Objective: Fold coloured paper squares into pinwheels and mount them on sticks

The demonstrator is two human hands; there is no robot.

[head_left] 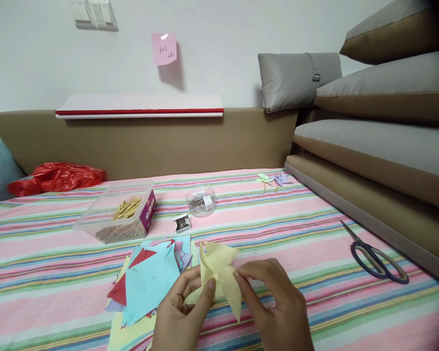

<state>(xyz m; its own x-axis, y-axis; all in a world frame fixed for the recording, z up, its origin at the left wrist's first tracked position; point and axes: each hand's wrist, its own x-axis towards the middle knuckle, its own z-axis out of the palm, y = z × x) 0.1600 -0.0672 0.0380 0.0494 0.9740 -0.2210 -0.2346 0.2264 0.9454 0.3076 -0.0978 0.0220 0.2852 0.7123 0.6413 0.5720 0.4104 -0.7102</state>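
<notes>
A pale yellow paper pinwheel (219, 265) is held up between my two hands, its corners folded in toward the middle. My left hand (185, 307) grips it from the left, thumb pressed near the centre and fingers behind. On the other side, the thumb and forefinger of my right hand (274, 297) pinch a fold of the paper. Just left of my hands lies a pile of coloured paper (149, 282), with blue, red, yellow and purple pieces. Beyond it are a small white box (182, 223) of metal bits and a round clear container (201, 202) of small metal pieces.
A clear plastic tub (113, 229) of wooden sticks stands at the left. Blue-handled scissors (376, 258) lie at the right. Two finished-looking pinwheels on sticks, green (264, 179) and purple (281, 179), rest at the back. Stacked cushions (380, 146) border the striped cloth.
</notes>
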